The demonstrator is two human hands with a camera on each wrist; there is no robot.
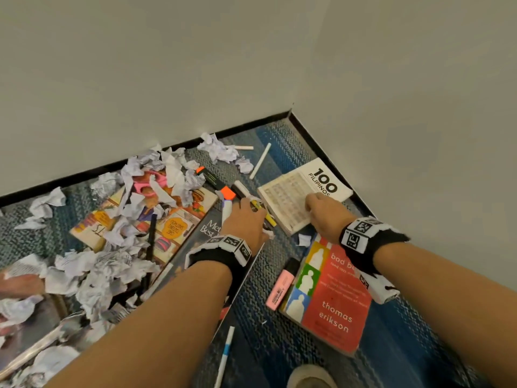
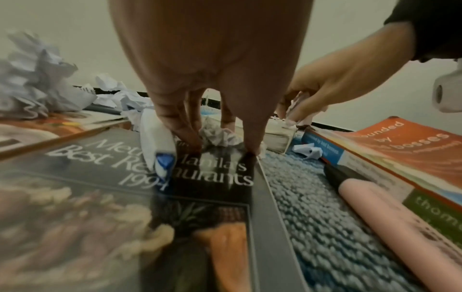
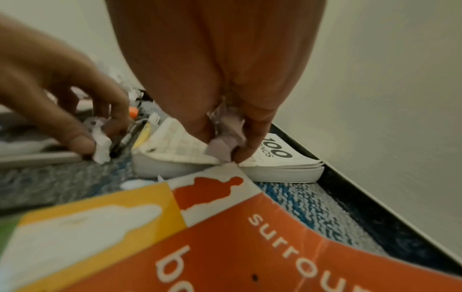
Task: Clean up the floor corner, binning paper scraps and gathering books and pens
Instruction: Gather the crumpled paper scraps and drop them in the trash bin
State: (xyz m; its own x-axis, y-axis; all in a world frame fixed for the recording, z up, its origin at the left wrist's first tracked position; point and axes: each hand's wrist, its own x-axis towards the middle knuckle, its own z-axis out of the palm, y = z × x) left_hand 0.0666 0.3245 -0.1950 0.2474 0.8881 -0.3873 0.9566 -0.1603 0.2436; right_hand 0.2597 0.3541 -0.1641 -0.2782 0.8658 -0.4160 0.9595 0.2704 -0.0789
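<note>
Soft, even indoor light falls on everything beyond my fingers (image 1: pixel 253 208); the walls (image 1: pixel 167 65) read a flat grey-white with no glare, and I cannot tell where the light comes from. Shadows are faint, only a dim smudge under my forearms. In the head view the crumpled paper (image 1: pixel 92 278) far left of my fingers smears with motion blur, and the edges bow outward. Both wrist views are dimmer and warmer. In the left wrist view the dark book cover (image 2: pixel 100 217) nearer than my fingers is out of focus. In the right wrist view the orange cover (image 3: pixel 250 256) below my fingers (image 3: pixel 246 152) blurs and curves strongly.
</note>
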